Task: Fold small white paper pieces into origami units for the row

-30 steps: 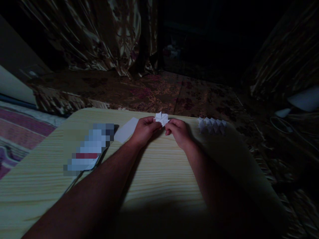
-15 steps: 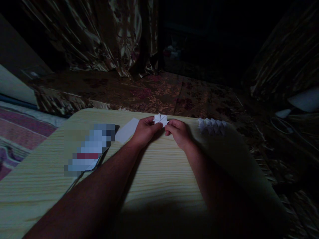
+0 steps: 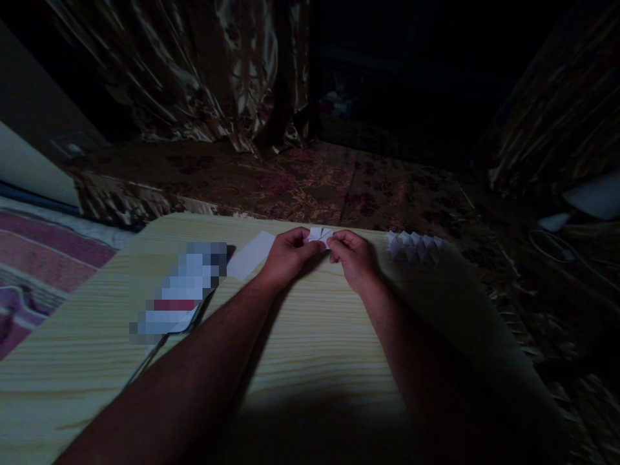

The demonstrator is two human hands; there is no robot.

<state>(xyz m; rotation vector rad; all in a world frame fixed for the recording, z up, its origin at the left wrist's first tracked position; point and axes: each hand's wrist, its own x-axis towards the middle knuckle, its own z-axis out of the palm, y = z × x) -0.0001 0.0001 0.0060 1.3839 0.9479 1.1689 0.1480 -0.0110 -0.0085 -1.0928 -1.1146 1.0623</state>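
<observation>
A small piece of folded white paper with crossing creases is held up near the table's far edge. My left hand pinches its left and lower side, thumb laid across the front. On the right side, my right hand grips the paper between thumb and curled fingers. Fingertips behind the paper are hidden. Just left of my left hand, flat white paper lies on the table. Over to the right stand several pointed white folded-paper pieces, set close together in rows.
The pale wooden table has rounded corners. A pixelated flat object lies at the left, with a cable running from it. Beyond the table is a patterned cloth-covered ledge below curtains. A white lamp-like object is at the right.
Both hands and the folded paper sit slightly further right in view. The paper's upper flaps look flatter, and my left thumb has slid further along its lower edge.
</observation>
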